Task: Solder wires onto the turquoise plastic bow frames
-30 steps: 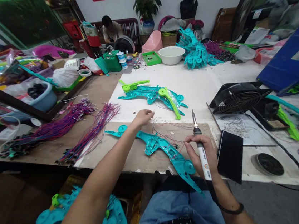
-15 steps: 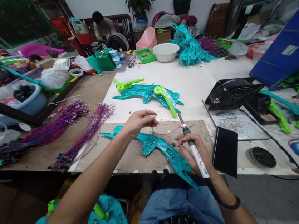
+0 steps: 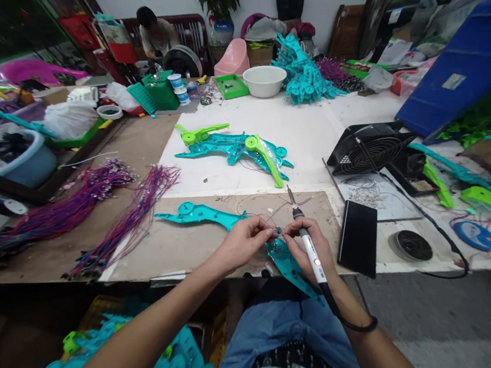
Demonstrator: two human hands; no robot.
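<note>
A soldering iron (image 3: 312, 253) with a white handle is held in my right hand (image 3: 312, 241), its metal tip pointing up and away. My left hand (image 3: 247, 243) is closed, thumb and fingertips pinched near thin wires and a small dark part (image 3: 278, 231); the right fingertips meet it there. Beneath both hands lies a long teal plastic piece (image 3: 200, 213), its middle hidden by my left hand. Beyond them, another teal piece (image 3: 223, 145) with bright green arms (image 3: 264, 155) rests on the white sheet.
Bundled red and blue wires (image 3: 129, 215) lie at the left. On the right are a black fan (image 3: 368, 149), a black box (image 3: 358, 239) and a round tin (image 3: 413, 245). Teal parts (image 3: 177, 363) fill the space below left. A person (image 3: 157, 34) sits at the back.
My left hand has moved right and down to meet my right hand over the near teal piece. The small dark part now shows between the fingertips. The whole view has shifted slightly.
</note>
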